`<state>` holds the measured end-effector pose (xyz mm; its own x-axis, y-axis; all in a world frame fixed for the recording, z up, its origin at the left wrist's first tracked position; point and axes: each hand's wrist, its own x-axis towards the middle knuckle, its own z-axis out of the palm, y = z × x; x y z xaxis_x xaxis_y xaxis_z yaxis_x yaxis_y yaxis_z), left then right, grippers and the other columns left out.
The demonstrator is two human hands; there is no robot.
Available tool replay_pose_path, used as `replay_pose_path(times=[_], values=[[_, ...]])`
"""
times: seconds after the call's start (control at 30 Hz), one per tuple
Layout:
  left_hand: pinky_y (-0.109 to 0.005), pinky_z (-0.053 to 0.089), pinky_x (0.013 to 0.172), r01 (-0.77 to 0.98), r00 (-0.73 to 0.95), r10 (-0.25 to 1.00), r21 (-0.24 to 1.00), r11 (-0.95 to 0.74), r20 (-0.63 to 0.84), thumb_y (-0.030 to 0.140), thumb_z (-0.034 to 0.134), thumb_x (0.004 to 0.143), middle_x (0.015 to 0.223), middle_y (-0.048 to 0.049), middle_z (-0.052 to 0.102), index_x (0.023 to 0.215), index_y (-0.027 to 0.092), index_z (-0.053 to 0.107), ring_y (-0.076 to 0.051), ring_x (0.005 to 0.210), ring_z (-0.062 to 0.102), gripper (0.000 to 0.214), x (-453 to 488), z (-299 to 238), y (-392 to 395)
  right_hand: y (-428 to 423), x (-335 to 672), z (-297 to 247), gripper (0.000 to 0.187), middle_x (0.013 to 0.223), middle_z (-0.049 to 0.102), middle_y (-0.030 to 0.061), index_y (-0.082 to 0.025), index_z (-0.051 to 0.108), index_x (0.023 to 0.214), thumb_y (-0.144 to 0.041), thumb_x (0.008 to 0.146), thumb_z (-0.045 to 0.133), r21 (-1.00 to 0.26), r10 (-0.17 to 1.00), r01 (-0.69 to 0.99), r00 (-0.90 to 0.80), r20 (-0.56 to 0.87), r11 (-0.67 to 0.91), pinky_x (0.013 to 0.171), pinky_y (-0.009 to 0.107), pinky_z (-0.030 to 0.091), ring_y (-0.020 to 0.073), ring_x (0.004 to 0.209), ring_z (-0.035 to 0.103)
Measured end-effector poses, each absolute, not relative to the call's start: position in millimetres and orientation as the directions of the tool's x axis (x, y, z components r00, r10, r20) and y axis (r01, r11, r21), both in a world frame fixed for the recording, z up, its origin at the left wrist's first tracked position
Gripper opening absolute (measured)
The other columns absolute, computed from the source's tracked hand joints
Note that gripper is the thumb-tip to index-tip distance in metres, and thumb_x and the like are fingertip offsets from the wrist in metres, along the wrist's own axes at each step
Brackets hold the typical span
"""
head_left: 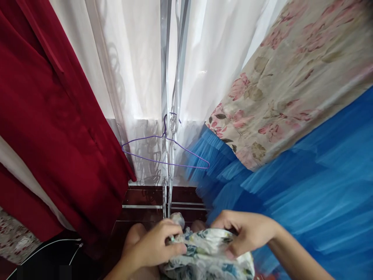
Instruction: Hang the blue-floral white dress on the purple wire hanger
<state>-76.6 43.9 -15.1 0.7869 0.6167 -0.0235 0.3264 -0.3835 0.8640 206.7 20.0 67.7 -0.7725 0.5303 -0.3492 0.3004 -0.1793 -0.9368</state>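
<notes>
Low in the head view, a white patterned cloth garment with blue, green and yellow marks lies bunched up in front of me. My left hand pinches its upper left edge between thumb and fingers. On the other side, my right hand has its thumb on the cloth's upper right, with the fingers curled over its edge. Beyond the hands, a purple wire hanger hangs from a pale metal stand and carries nothing. The garment's lower part is cut off by the frame.
A red curtain-like cloth hangs at left. White curtains are behind the stand. At right hang a floral cloth and blue ruffled tulle. Dark red floor tiles show below. A black round thing with a white cord is at lower left.
</notes>
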Motion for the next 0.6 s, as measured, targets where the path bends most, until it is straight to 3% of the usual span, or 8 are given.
replay_pose_path(times=[0.07,0.13,0.27,0.4,0.5,0.6], values=[[-0.03,0.042,0.084,0.415,0.707,0.702,0.751,-0.514,0.09,0.037,0.067,0.083,0.077,-0.0015,0.056,0.071,0.019,0.054,-0.021,0.092,0.051,0.025,-88.0,-13.2,52.1,33.0,226.9,88.2,0.023,0.066,0.052,-0.0025,-0.01,0.066,0.076,-0.03,0.073,0.077,-0.902,0.607,0.431,-0.714,-0.348,-0.01,0.052,0.019,0.033,0.0087,0.06,0.043],[-0.032,0.041,0.086,0.432,0.692,0.698,0.669,-0.605,0.185,0.028,0.062,0.085,0.067,0.0002,0.049,0.067,0.019,0.047,-0.019,0.085,0.049,0.025,-98.0,-5.4,62.8,52.7,248.9,102.0,0.019,0.066,0.055,-0.0016,-0.012,0.066,0.074,-0.03,0.077,0.071,-0.86,0.752,0.504,-0.595,-0.284,0.074,0.053,0.02,0.034,0.0101,0.059,0.046],[-0.03,0.041,0.083,0.417,0.614,0.738,0.679,-0.604,0.279,0.025,0.06,0.086,0.067,0.0002,0.042,0.066,0.019,0.042,-0.019,0.086,0.048,0.028,-106.1,13.1,73.5,111.8,290.2,111.5,0.016,0.06,0.062,0.0013,-0.014,0.068,0.068,-0.029,0.073,0.066,-0.896,0.958,0.433,-0.284,-0.029,0.101,0.049,0.023,0.034,0.012,0.051,0.051],[-0.026,0.039,0.069,0.306,0.569,0.769,0.793,-0.526,0.29,0.031,0.065,0.084,0.076,-0.0005,0.044,0.073,0.018,0.049,-0.015,0.077,0.049,0.023,-101.3,31.7,64.7,175.6,291.6,108.9,0.011,0.055,0.063,0.0012,-0.016,0.072,0.067,-0.026,0.064,0.068,-0.958,0.981,0.235,-0.14,0.134,0.164,0.047,0.024,0.035,0.0125,0.048,0.052],[-0.027,0.038,0.068,0.242,0.545,0.754,0.793,-0.559,0.366,0.034,0.061,0.088,0.073,-0.0006,0.046,0.075,0.018,0.055,-0.014,0.071,0.046,0.022,-102.1,44.9,59.2,207.1,257.5,102.4,0.023,0.067,0.07,0.0027,-0.018,0.075,0.086,-0.029,0.066,0.073,-0.988,0.976,0.053,-0.171,0.133,0.144,0.056,0.026,0.045,0.0167,0.058,0.061],[-0.03,0.039,0.074,0.305,0.504,0.756,0.732,-0.609,0.418,0.033,0.058,0.091,0.071,-0.0016,0.053,0.078,0.019,0.061,-0.017,0.075,0.049,0.02,-117.7,54.3,63.5,215.8,217.7,94.3,0.039,0.074,0.072,0.0027,-0.021,0.071,0.106,-0.038,0.072,0.075,-0.995,0.961,-0.033,-0.26,0.095,0.09,0.061,0.028,0.049,0.0179,0.063,0.064]])
